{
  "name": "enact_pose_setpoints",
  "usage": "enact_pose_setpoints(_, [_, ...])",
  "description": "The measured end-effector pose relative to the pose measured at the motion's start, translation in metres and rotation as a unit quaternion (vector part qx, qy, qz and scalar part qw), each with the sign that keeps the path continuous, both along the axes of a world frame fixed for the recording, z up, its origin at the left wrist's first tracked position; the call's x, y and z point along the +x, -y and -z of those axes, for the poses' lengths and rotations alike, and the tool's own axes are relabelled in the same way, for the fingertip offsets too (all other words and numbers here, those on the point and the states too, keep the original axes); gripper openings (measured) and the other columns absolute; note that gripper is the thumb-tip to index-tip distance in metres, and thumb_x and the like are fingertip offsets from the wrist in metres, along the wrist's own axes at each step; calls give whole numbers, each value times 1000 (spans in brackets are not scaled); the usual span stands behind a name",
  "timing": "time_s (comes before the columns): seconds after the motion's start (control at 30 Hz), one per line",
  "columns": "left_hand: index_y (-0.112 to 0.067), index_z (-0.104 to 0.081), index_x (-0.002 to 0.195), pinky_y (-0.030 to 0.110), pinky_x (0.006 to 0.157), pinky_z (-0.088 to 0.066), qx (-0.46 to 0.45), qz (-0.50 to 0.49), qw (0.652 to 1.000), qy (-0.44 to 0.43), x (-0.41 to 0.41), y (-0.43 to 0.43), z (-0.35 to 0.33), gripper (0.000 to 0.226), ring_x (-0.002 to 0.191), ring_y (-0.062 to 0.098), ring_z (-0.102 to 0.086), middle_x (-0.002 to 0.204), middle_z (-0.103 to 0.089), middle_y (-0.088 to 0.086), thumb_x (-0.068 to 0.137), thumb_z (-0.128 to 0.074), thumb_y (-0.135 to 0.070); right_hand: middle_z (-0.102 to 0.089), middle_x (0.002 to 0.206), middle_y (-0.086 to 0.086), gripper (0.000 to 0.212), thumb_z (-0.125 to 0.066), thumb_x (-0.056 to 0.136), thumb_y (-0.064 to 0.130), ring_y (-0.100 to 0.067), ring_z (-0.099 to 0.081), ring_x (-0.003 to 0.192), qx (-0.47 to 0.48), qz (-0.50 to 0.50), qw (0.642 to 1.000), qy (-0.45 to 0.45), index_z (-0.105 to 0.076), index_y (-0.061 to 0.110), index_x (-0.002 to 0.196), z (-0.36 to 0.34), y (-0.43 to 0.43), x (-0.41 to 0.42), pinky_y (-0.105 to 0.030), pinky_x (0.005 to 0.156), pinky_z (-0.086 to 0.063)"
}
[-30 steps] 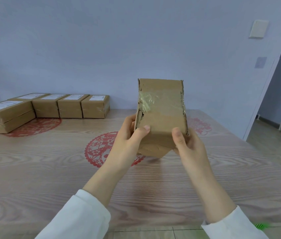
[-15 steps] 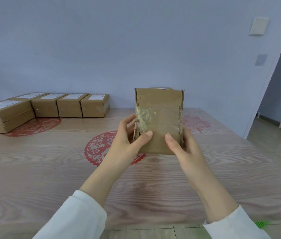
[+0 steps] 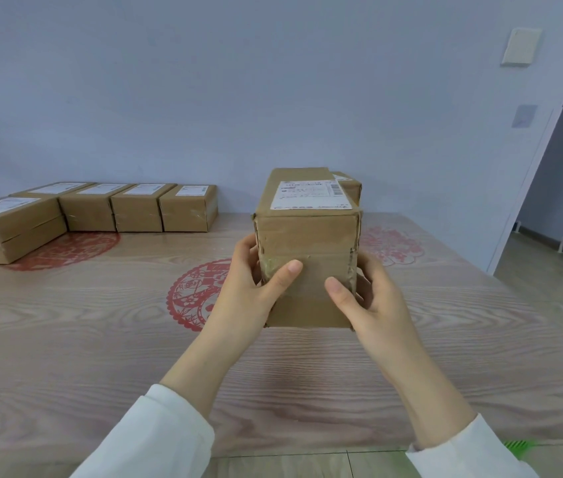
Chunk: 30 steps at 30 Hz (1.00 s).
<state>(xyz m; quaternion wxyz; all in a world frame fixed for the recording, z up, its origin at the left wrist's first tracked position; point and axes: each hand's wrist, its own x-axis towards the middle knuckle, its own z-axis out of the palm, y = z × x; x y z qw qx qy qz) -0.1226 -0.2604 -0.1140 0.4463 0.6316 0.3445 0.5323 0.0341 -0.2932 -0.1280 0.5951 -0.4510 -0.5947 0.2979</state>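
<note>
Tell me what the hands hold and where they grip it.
A cardboard box, gripped between left hand and right hand at the lower left and right edges of its taped near face.

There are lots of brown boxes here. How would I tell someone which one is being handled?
Start at the long wooden table with red paper-cut patterns. Near its middle, right of the row of boxes at the back left, the left hand and right hand grip a cardboard box. It alone is held, white label on top, taped end facing the viewer.
</note>
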Motion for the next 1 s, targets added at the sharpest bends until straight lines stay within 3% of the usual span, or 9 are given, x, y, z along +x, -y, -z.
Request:
enact_pose_setpoints(0.07, [-21, -41, 132, 14, 82, -52, -2, 6, 1000, -3, 0, -1, 2, 67, 102, -4, -61, 119, -61, -11, 71, -63, -41, -61, 124, 5, 74, -64, 68, 44, -5, -58, 114, -3, -9, 1000, -21, -45, 19, 135, -1, 0, -1, -26, 94, -51])
enact_pose_setpoints(0.2, [-20, -43, 124, 18, 89, -51, 4, 22, 999, -29, -1, -1, 4, 62, 106, -2, -60, 122, -61, -5, 69, -66, -39, -62, 115, 14, 68, -59, 71, 44, 8, -59, 103, 10, 10, 999, -35, -47, 18, 132, -2, 0, -2, -9, 78, -49])
enact_pose_setpoints(0.3, [-22, -36, 131, 15, 84, -52, 2, 4, 1000, 3, 1, -1, 3, 78, 106, -5, -60, 123, -59, -8, 63, -66, -46, -62, 118, 11, 62, -58, 74, 41, 7, -59, 104, 14, 9, 1000, -17, -48, 17, 130, 0, -1, -1, -9, 80, -48])
enact_pose_setpoints(0.43, [-23, -36, 137, 21, 88, -53, 13, 2, 1000, 23, 2, -2, 3, 78, 103, -6, -61, 115, -63, -14, 68, -64, -44, -60, 123, 9, 70, -61, 72, 38, 3, -58, 109, 15, -6, 1000, -12, -44, 13, 135, 1, 0, 0, -9, 81, -48])
enact_pose_setpoints(0.6, [-22, -39, 137, 38, 99, -49, 16, 33, 999, -13, 0, -3, 3, 75, 112, 3, -59, 124, -61, -7, 70, -65, -41, -52, 102, 46, 72, -59, 68, 40, 18, -57, 93, 28, -2, 999, -45, -24, 48, 131, -5, 3, -2, -3, 72, -44])
enact_pose_setpoints(0.73, [-20, -39, 137, 35, 100, -48, 23, 32, 999, -22, -2, -8, 1, 73, 115, 4, -58, 126, -60, -6, 71, -66, -36, -54, 104, 44, 65, -60, 69, 43, 9, -61, 97, 36, -3, 999, -38, -32, 53, 126, -5, 1, -1, -14, 76, -51])
enact_pose_setpoints(0.87, [-24, -37, 142, 20, 98, -46, 38, 36, 997, -57, -5, -10, 2, 78, 119, -3, -53, 131, -57, -12, 72, -67, -41, -58, 104, 39, 60, -61, 68, 46, 0, -64, 98, 22, 0, 998, -60, -37, 55, 122, 2, -3, 1, -36, 82, -56])
enact_pose_setpoints(1.0, [-36, -36, 139, 18, 100, -43, 36, 43, 994, -98, -7, -15, 7, 81, 122, -10, -47, 134, -50, -24, 71, -77, -52, -65, 105, 24, 57, -61, 68, 47, -7, -64, 103, -17, 5, 988, -155, -41, 54, 121, 7, -6, 4, -32, 69, -58])
